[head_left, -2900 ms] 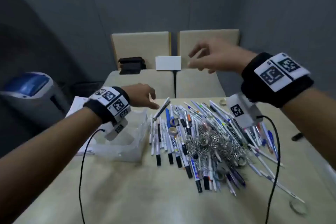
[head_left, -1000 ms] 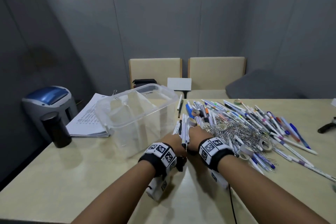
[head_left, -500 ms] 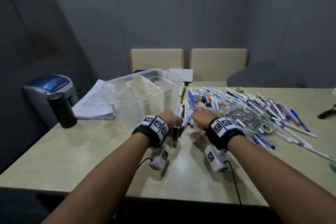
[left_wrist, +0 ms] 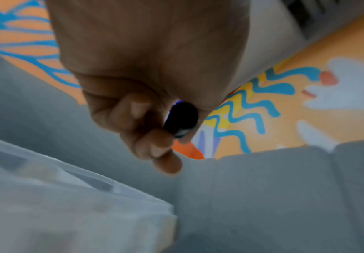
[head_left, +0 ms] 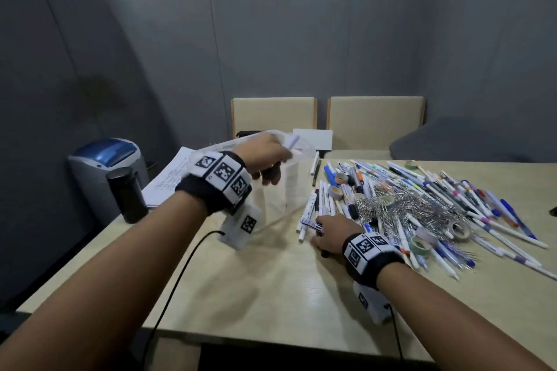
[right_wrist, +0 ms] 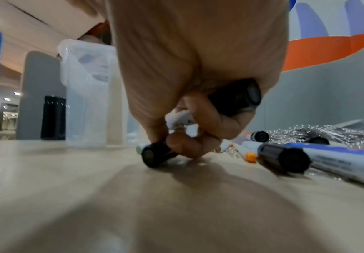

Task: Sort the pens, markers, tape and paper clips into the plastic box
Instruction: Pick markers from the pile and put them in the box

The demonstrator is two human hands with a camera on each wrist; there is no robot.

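Observation:
The clear plastic box [head_left: 275, 199] stands left of a big pile of pens and markers [head_left: 437, 190]. Paper clips [head_left: 401, 205] and tape rolls [head_left: 458, 229] lie mixed into the pile. My left hand [head_left: 265, 159] is raised over the box rim and grips a black-capped marker [left_wrist: 182, 118], whose white end pokes out past the fingers. My right hand [head_left: 328, 230] is low at the pile's near left edge. Its fingers curl round markers [right_wrist: 241, 97], and one black cap [right_wrist: 154, 154] touches the table.
A black cylinder [head_left: 126, 194], a stack of papers [head_left: 168, 181] and a blue-topped grey machine [head_left: 105, 166] sit left of the box. Two beige chairs [head_left: 373, 120] stand behind the table. Wrist cables trail over the near table edge [head_left: 271, 337].
My left hand has risen from the pile's edge to above the box, carrying a marker. The right hand stays at the pile, gripping markers.

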